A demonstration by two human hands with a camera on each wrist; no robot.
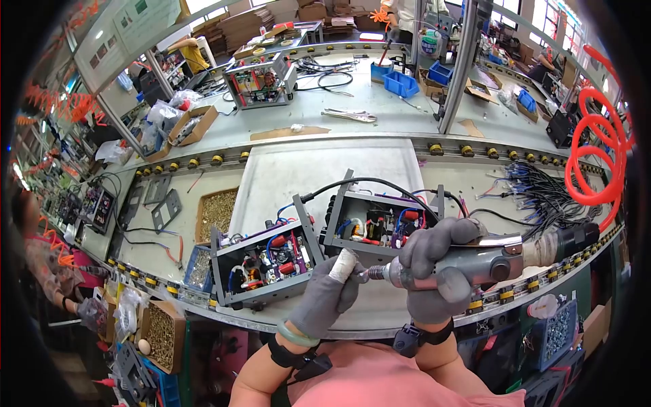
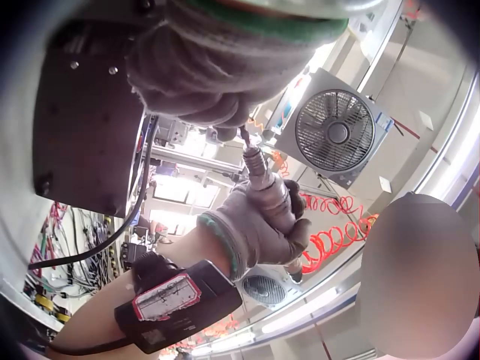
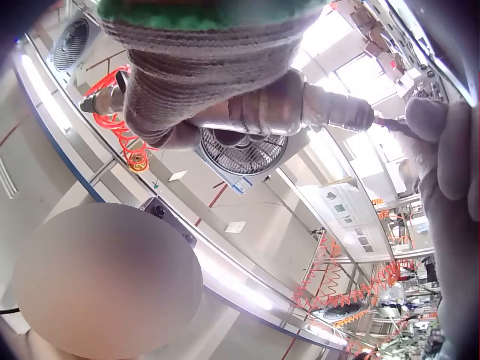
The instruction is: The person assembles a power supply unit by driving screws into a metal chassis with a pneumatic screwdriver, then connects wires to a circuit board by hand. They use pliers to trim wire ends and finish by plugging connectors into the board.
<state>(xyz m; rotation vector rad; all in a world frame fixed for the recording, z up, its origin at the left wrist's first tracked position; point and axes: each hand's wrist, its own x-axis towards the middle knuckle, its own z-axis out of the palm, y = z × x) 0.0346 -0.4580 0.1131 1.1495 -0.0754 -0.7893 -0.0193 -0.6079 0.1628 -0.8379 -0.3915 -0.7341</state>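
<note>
In the head view my right gloved hand (image 1: 437, 271) grips a grey air screwdriver (image 1: 491, 263) lying level, its nose pointing left. My left gloved hand (image 1: 322, 298), one fingertip wrapped in white, pinches at the end of the bit (image 1: 366, 276); whether a screw is there is hidden. The left wrist view has the bit (image 2: 245, 136) reaching the fingers of my left hand (image 2: 217, 67), with my right hand (image 2: 259, 229) round the tool. Behind the hands stand two open dark metal cases, one at left (image 1: 268, 268) and one at right (image 1: 380, 227), with circuit parts inside.
A screw box (image 1: 217, 216) and a blue tray (image 1: 198, 268) sit left of the cases. Black cables (image 1: 549, 197) lie at right near a red coiled hose (image 1: 597, 146). Roller rails (image 1: 502, 295) run along the front edge. Pliers (image 1: 349, 115) lie on the bench behind.
</note>
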